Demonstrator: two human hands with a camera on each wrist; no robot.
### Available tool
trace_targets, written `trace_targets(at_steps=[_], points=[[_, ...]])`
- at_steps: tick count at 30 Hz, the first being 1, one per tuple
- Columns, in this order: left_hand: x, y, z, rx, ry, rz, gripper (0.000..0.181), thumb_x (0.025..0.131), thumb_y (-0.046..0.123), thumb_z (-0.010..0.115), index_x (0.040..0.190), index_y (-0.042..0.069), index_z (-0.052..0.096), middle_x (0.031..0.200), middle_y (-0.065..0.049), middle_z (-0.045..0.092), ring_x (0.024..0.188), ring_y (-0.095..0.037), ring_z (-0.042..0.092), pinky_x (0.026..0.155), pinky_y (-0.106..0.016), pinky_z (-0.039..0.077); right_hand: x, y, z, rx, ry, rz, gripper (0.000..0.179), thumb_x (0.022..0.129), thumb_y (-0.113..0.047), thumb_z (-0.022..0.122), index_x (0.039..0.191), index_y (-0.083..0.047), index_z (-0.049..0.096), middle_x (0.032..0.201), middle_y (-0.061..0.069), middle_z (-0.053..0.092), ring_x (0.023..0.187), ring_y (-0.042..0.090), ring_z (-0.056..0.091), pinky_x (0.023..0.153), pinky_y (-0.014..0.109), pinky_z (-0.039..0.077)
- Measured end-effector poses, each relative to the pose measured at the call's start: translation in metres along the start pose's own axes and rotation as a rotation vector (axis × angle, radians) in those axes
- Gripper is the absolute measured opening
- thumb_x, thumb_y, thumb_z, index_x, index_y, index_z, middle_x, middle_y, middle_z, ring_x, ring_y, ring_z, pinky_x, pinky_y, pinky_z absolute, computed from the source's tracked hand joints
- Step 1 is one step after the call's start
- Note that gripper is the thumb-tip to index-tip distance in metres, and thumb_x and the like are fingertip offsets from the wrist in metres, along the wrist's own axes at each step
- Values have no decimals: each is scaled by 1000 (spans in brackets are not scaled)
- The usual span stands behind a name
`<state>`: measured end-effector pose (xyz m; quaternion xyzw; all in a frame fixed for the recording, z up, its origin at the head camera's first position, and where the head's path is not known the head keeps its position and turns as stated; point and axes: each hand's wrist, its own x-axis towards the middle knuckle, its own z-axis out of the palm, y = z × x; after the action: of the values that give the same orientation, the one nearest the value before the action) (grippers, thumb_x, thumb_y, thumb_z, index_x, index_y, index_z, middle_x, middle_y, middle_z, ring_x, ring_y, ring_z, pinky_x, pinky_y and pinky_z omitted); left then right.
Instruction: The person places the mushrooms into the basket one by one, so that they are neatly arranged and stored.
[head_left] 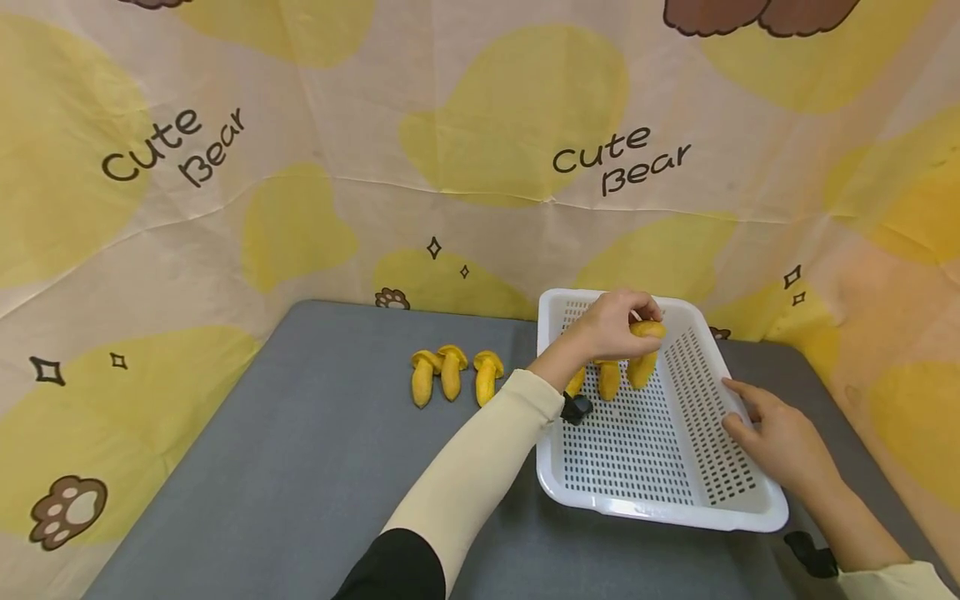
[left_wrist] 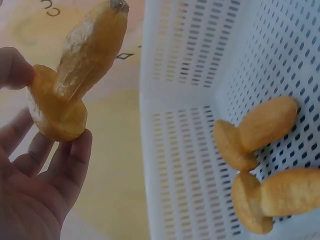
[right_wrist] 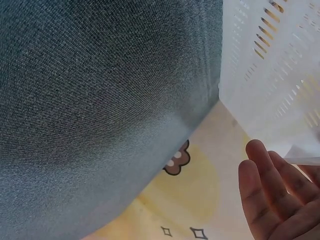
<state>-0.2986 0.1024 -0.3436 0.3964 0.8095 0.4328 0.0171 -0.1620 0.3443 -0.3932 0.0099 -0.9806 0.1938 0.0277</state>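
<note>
My left hand (head_left: 618, 323) holds a yellow mushroom (left_wrist: 92, 50) by its cap, over the far part of a white perforated basket (head_left: 626, 475). In the left wrist view, the thumb and fingertips pinch the cap's edge and the stem points away. Two more mushrooms lie in the basket; one mushroom (left_wrist: 290, 192) shows beside another mushroom (left_wrist: 267, 125). At the basket's right rim is my right hand (head_left: 787, 442), with its thumb over the rim. Its other fingers (right_wrist: 267, 182) are on the outer side, partly behind the rim in the right wrist view.
Left of the basket, three yellow mushrooms stand out on the grey table (head_left: 300, 467): a left one (head_left: 422, 383), a middle one (head_left: 451, 375) and a right one (head_left: 486, 379). A patterned cloth (head_left: 495, 233) hangs along the table's back and right edges.
</note>
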Motion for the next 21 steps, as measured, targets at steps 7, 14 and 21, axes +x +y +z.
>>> trace_targets(at_steps=[7, 14, 21], points=[[11, -7, 17, 23, -50, -68, 24, 84, 22, 67, 107, 14, 66, 102, 4, 63, 89, -5, 58, 75, -7, 45, 0, 0, -1, 15, -13, 14, 57, 94, -22, 52, 142, 5, 39, 110, 36, 56, 60, 17, 63, 47, 30, 49], [16, -20, 34, 60, -57, -84, 22, 85, 21, 68, 106, 15, 67, 104, 4, 65, 91, -2, 57, 76, -6, 43, -2, -1, 0, 14, -19, 16, 56, 94, -23, 53, 142, 4, 40, 115, 36, 54, 62, 17, 63, 48, 29, 50], [24, -31, 42, 113, -99, -102, 22, 85, 19, 69, 107, 16, 67, 106, 7, 67, 91, -1, 56, 78, -6, 42, -3, -2, 0, 2, -5, 12, 56, 93, -22, 53, 141, 5, 41, 117, 36, 54, 62, 17, 63, 48, 29, 50]])
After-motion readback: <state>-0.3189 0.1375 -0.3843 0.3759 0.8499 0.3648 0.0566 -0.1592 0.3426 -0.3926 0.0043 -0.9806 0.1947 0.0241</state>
